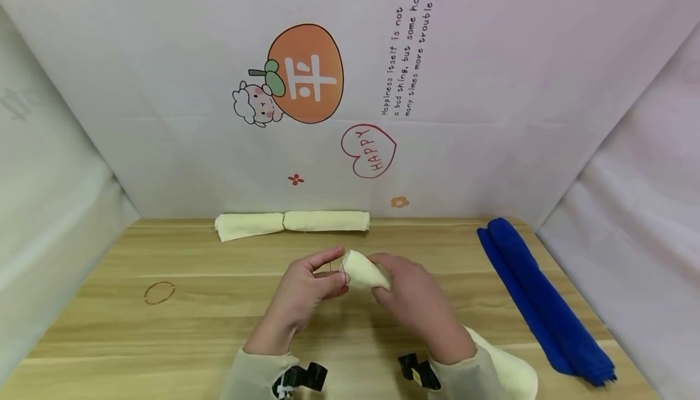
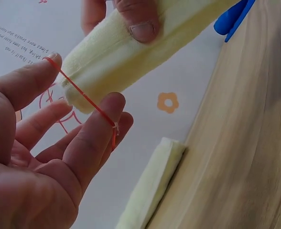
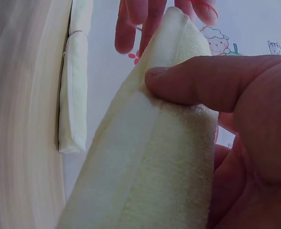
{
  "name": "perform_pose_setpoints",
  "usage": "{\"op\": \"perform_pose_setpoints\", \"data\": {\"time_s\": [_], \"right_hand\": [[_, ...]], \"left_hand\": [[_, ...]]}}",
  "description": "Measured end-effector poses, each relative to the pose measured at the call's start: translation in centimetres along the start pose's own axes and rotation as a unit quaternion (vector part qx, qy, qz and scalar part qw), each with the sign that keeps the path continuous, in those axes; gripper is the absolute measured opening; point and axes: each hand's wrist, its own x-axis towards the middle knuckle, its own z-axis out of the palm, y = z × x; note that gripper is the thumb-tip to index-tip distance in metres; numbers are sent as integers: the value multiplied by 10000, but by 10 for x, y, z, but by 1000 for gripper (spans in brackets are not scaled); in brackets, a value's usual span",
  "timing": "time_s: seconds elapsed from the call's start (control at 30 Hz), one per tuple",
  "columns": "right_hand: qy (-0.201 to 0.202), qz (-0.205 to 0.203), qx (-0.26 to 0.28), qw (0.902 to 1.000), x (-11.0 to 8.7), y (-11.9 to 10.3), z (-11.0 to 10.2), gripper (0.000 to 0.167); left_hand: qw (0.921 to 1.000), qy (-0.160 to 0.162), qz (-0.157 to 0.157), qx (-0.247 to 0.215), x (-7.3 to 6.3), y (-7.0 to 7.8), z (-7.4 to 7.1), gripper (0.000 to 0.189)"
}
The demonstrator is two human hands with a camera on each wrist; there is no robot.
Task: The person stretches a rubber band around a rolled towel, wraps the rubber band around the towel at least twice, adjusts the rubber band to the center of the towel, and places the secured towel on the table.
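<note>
A pale yellow rolled towel (image 1: pixel 365 271) is in my right hand (image 1: pixel 418 296), which grips it behind its end, the thumb (image 3: pixel 178 81) pressed on top. The roll's other end (image 1: pixel 511 368) shows past my right forearm. My left hand (image 1: pixel 306 284) faces the roll's near tip with thumb and fingers spread apart. Round them a thin red rubber band (image 2: pixel 85 96) is stretched into a loop. In the left wrist view the towel's tip overlaps this loop.
Another pale yellow rolled towel (image 1: pixel 328 221), banded round its middle, lies along the table's back edge. A blue rolled towel (image 1: pixel 538 296) lies at the right. On the left of the wooden table (image 1: pixel 109 339) is a loose reddish band (image 1: pixel 160 282). White printed cloth (image 1: pixel 465 114) walls the back.
</note>
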Motion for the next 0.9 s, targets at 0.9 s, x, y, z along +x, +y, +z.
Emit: {"op": "perform_pose_setpoints", "data": {"time_s": [0.9], "right_hand": [[-56,-666,-122,9977,-5,-8,-1,36]], "left_hand": [[9968,-601,38,522,-5,5,4,47]]}}
